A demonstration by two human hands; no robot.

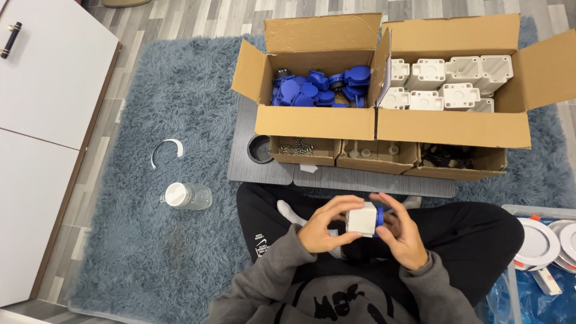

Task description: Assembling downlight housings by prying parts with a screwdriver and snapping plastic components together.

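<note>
While both hands' fingers clamp a boxy white plastic housing point(362, 219), shaggy blue rug point(138, 252) lies below.

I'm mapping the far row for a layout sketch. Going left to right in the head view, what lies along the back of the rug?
White ring piece → black cup → box of blue caps → box of white housings.
</note>
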